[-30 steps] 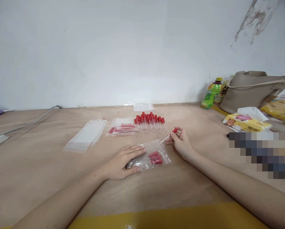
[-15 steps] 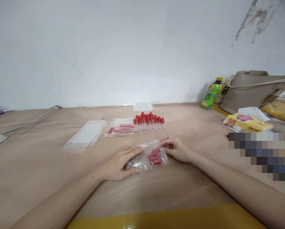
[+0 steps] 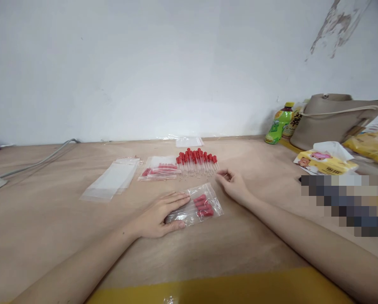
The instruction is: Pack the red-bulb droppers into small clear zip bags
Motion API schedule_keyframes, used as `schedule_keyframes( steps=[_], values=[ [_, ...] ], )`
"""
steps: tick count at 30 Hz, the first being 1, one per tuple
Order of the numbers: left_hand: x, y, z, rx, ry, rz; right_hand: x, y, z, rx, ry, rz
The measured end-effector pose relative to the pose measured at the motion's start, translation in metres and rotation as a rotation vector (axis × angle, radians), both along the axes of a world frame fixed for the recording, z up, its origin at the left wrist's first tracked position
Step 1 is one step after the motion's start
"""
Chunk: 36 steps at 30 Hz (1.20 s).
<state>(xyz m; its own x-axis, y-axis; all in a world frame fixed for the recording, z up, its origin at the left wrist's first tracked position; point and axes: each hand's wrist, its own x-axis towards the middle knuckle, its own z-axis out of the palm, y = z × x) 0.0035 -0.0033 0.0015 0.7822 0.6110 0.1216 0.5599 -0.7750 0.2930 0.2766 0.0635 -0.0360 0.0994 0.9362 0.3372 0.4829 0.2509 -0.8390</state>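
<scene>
A yellow strip [image 3: 208, 283] runs along the near edge of the brown-covered worktop [image 3: 163, 261]. Beyond it lies a clear zip-lock bag [image 3: 218, 206], taken here as the clock's centre with twelve towards the wall [image 3: 144, 71]; inside, four droppers [image 3: 204, 207] show their red bulbs. The left hand [image 3: 163, 214] rests flat on the bag's nine o'clock end, thumb and fingers apart, its grip closed on nothing.

At two o'clock, just clear of the bag, the right hand [image 3: 233, 185] has its fingers curled; whether thumb and fingertip meet, or pinch anything, I cannot tell. A pile of loose red-bulbed droppers [image 3: 197, 157] fans out at twelve, near those fingers.

Filled bags [image 3: 160, 171] overlap at eleven, red showing through; flat clear bags [image 3: 111, 181] spread at ten, with a grey cable [image 3: 46, 160] beyond. A yellow tissue pack [image 3: 326, 164] printed with cartoon bears sits at two; its dark lettering is too blurred to read. Farther back, between one and two, stand a green-labelled drink bottle [image 3: 279, 124] and a carton-like package [image 3: 294, 122] bearing bold dark Chinese characters. Beside them slumps a taupe handbag [image 3: 322, 122].
</scene>
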Motion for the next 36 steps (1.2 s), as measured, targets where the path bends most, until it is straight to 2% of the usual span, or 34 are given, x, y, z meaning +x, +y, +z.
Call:
schedule_keyframes(
  steps=[2, 4, 9, 17, 21, 24, 27, 30, 31, 33, 36],
  values=[
    [0.000, 0.000, 0.000, -0.003, 0.005, 0.003, 0.009, 0.022, -0.001, 0.019, -0.018, -0.162],
    [-0.001, 0.001, 0.000, -0.004, 0.010, 0.005, 0.016, 0.042, 0.001, 0.002, -0.089, -0.251],
    [-0.001, 0.001, 0.000, 0.003, 0.008, 0.001, 0.017, 0.069, 0.010, -0.087, -0.239, -0.262],
    [-0.002, 0.001, -0.001, -0.008, 0.001, 0.007, 0.021, 0.067, 0.013, -0.158, -0.360, -0.357],
    [-0.002, 0.001, -0.001, -0.009, -0.003, 0.000, 0.022, 0.065, 0.017, -0.227, -0.477, -0.364],
    [-0.001, 0.001, 0.000, -0.011, 0.007, 0.010, 0.025, 0.064, 0.020, -0.212, -0.473, -0.363],
    [-0.001, 0.001, 0.001, -0.012, 0.016, 0.010, 0.028, 0.057, 0.019, -0.090, -0.345, -0.356],
    [-0.001, 0.000, 0.002, -0.011, 0.012, 0.008, 0.022, 0.037, 0.012, 0.081, 0.017, -0.289],
    [0.000, 0.000, 0.002, -0.011, 0.009, 0.007, 0.018, 0.028, 0.009, 0.083, 0.139, -0.249],
    [0.000, 0.000, 0.002, -0.007, 0.003, 0.002, 0.008, 0.008, 0.005, -0.010, 0.325, -0.121],
    [0.001, 0.000, 0.002, -0.005, 0.001, -0.003, -0.009, -0.017, 0.006, -0.048, 0.517, -0.006]
  ],
)
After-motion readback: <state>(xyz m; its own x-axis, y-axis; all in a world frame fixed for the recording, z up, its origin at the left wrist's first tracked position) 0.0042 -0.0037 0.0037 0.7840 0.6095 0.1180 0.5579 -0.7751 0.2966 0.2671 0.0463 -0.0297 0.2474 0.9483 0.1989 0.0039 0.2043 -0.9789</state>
